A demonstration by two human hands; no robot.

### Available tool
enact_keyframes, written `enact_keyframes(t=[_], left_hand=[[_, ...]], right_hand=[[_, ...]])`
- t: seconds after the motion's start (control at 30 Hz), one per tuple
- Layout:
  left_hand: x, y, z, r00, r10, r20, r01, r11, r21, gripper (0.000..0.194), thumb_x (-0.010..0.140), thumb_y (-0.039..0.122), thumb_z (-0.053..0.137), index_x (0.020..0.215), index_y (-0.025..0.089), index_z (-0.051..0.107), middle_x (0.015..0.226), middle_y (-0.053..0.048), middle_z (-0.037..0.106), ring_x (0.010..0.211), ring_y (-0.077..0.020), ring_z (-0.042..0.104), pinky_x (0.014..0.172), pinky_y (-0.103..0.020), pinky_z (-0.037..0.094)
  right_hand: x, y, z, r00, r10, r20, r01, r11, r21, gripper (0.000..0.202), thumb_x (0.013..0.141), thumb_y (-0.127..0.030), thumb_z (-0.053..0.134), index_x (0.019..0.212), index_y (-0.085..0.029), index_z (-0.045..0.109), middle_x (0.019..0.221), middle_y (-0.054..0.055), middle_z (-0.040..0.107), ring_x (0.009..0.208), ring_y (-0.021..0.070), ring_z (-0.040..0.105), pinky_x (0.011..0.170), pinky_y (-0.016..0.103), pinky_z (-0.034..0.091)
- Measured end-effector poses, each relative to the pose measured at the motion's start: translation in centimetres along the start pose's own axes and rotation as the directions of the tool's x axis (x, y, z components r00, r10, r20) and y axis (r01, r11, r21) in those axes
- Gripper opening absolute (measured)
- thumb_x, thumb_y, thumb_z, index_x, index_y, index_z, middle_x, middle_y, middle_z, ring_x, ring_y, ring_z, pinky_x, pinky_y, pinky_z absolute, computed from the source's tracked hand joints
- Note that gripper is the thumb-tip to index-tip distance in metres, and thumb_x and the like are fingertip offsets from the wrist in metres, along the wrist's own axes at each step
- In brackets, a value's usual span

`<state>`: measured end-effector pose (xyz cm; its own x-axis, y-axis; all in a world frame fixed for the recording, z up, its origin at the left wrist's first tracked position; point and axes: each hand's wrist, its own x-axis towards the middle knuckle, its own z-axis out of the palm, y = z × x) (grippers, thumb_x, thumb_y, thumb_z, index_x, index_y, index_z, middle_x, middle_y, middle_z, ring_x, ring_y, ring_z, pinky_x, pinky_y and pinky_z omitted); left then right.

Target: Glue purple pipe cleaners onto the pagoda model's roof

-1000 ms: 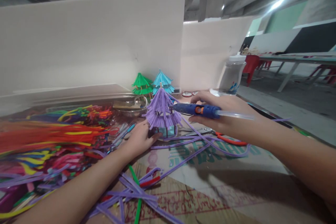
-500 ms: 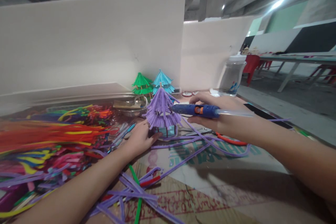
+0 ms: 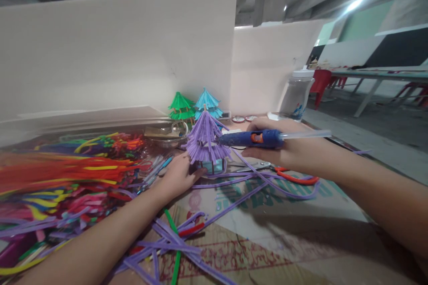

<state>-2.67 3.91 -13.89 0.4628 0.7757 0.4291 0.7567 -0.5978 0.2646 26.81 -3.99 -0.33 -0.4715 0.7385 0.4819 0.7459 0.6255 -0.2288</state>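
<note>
A small two-tiered pavilion (image 3: pixel 207 136) with purple pipe-cleaner roofs stands upright in front of me. My left hand (image 3: pixel 180 170) grips its base from the left, the thumb in front of a post and some fingers hidden behind the model. My right hand (image 3: pixel 282 144) is closed around a blue hot glue gun (image 3: pixel 249 138), a clear glue stick poking out of its rear. The gun's nozzle points left and reaches the pavilion's right side between the two roof tiers; whether it touches, I cannot tell. Scissors (image 3: pixel 296 178) with red handles lie below my right hand.
Bundles of coloured pipe cleaners (image 3: pixel 67 169) cover the left side. Loose purple strips (image 3: pixel 180 245) lie in front. Behind stand a green pavilion (image 3: pixel 180 106), a light-blue pavilion (image 3: pixel 206 100) and a metal bowl (image 3: pixel 167 139). A clear bottle (image 3: pixel 297 95) stands at the back right.
My right hand and the glue gun have shifted slightly right, and the gun sits more level. My left hand and the purple pavilion stay in place.
</note>
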Motion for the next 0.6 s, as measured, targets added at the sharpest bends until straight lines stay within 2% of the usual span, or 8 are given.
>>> enact_keyframes(t=[0.1,0.23,0.4,0.6], left_hand=[[0.03,-0.08,0.04,1.0,0.011,-0.019,-0.012,1.0,-0.023,0.044,0.091,0.047,0.056,0.124,0.018,0.059,0.115,-0.014,0.069,0.113,-0.0307,0.063,0.104,-0.044,0.046],[0.11,-0.25,0.12,1.0,0.022,-0.018,-0.022,1.0,-0.019,0.039,0.091,0.047,0.055,0.114,0.018,0.063,0.111,-0.014,0.07,0.108,-0.0312,0.064,0.1,-0.044,0.049],[0.14,-0.31,0.13,0.999,-0.013,0.035,0.014,1.0,-0.001,0.035,0.092,0.05,0.051,0.09,0.019,0.065,0.092,-0.011,0.07,0.091,-0.0285,0.066,0.085,-0.039,0.053],[0.13,-0.18,0.05,0.999,-0.015,0.032,0.015,1.0,-0.022,0.036,0.092,0.051,0.05,0.091,0.019,0.064,0.091,-0.01,0.069,0.087,-0.0267,0.065,0.083,-0.037,0.052]], right_hand=[[0.13,0.13,0.02,1.0,0.015,-0.015,-0.015,1.0,0.007,0.038,0.084,-0.059,0.065,0.101,-0.025,0.063,0.103,0.005,0.073,0.093,0.0243,0.067,0.075,0.035,0.05],[0.38,0.22,-0.07,0.997,0.067,-0.037,-0.067,0.998,-0.014,0.04,0.083,-0.06,0.065,0.104,-0.025,0.065,0.096,0.006,0.074,0.085,0.0244,0.068,0.063,0.032,0.048],[0.52,0.28,0.15,0.998,0.043,-0.054,-0.045,0.998,-0.045,0.041,0.084,-0.057,0.064,0.112,-0.026,0.065,0.1,0.006,0.075,0.088,0.0247,0.069,0.065,0.032,0.049],[0.43,0.31,0.53,0.996,0.054,-0.067,-0.058,0.997,-0.053,0.04,0.085,-0.056,0.064,0.11,-0.025,0.065,0.095,0.005,0.075,0.083,0.0231,0.068,0.065,0.032,0.048]])
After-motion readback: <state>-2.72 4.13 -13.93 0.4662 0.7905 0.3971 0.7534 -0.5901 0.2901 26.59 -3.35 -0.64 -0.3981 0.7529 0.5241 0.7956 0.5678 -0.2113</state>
